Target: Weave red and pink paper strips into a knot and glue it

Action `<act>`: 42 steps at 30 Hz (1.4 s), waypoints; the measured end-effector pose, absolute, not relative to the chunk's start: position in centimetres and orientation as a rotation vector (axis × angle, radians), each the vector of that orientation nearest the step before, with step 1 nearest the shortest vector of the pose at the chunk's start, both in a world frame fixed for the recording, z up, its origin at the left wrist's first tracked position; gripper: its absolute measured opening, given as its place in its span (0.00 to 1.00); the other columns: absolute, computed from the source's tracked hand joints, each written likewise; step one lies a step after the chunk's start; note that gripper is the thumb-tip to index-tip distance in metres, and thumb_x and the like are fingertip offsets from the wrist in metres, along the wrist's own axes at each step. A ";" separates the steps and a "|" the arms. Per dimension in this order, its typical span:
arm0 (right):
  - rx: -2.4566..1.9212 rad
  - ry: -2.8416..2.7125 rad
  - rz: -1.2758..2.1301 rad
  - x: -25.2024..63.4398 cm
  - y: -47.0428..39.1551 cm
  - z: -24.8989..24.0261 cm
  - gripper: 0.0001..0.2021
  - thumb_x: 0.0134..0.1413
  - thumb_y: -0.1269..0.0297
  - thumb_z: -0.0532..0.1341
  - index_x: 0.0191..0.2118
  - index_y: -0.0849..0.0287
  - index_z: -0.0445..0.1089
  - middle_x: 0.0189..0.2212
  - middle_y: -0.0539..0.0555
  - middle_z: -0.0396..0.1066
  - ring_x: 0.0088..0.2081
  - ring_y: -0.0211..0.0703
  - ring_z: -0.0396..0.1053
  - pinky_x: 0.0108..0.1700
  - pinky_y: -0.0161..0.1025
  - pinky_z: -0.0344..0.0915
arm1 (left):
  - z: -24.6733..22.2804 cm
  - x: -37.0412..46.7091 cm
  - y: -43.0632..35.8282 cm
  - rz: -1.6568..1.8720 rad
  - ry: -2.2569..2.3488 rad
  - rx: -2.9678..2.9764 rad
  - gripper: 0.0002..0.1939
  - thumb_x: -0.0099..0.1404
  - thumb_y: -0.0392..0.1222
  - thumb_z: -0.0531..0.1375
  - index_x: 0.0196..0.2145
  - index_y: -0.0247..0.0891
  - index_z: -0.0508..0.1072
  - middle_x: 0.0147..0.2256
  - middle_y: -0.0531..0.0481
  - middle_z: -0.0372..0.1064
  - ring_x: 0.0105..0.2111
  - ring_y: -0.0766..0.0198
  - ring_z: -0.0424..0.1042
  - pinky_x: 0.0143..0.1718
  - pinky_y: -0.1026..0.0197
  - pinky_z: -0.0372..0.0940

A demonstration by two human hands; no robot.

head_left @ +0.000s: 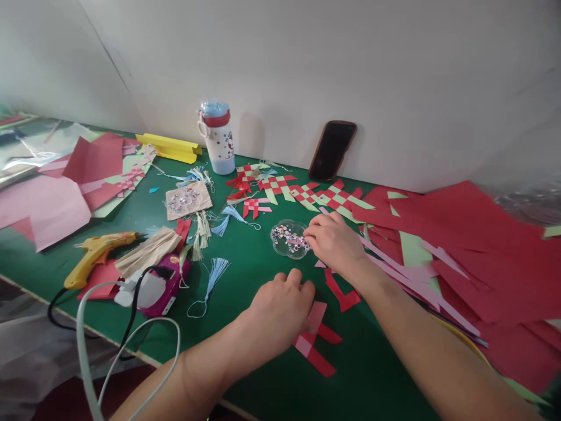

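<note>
My left hand (283,307) rests on a woven piece of red and pink paper (316,345) lying on the green table, its fingers curled over the upper left part; what they grip is hidden. My right hand (335,242) reaches to the right edge of a clear flower-shaped dish (289,254), with fingertips pinched together; anything between them is too small to tell. Small round beads or googly eyes (289,235) lie in the dish. Just right of the woven piece is a bent red paper strip (344,295).
Woven red and green paper pieces (339,199) line the back, below a leaning phone (332,151) and beside a bottle (219,140). At left are a yellow glue gun (94,254), tassels (214,278) and a purple power strip (175,286). Red sheets (495,251) cover the right.
</note>
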State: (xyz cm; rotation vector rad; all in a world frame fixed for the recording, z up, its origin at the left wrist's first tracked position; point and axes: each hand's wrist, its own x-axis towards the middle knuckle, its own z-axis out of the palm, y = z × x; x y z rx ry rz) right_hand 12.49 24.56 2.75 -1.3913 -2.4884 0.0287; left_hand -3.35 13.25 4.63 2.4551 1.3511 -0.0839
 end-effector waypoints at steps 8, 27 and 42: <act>-1.417 -2.418 0.297 11.8 25.4 3.2 0.13 0.54 0.73 0.57 0.22 0.57 0.73 0.36 0.58 0.75 0.45 0.53 0.63 0.55 0.52 0.57 | 4.4 -3.1 13.1 0.068 1.054 2.570 0.19 0.65 0.51 0.61 0.47 0.34 0.69 0.40 0.45 0.67 0.39 0.54 0.71 0.40 0.56 0.69; -1.446 -1.877 1.004 14.4 23.0 4.6 0.23 0.57 0.43 0.56 0.38 0.60 0.72 0.25 0.50 0.66 0.23 0.34 0.61 0.27 0.36 0.64 | 4.6 -4.3 15.2 0.733 1.313 2.160 0.08 0.66 0.32 0.56 0.37 0.40 0.75 0.36 0.53 0.74 0.35 0.67 0.73 0.38 0.66 0.66; -1.468 -2.474 0.387 11.7 23.4 3.5 0.10 0.56 0.70 0.57 0.34 0.53 0.76 0.36 0.51 0.77 0.42 0.46 0.69 0.42 0.41 0.64 | 3.4 -6.2 17.4 0.274 1.810 2.221 0.08 0.68 0.38 0.54 0.43 0.42 0.71 0.41 0.48 0.73 0.39 0.57 0.74 0.35 0.61 0.65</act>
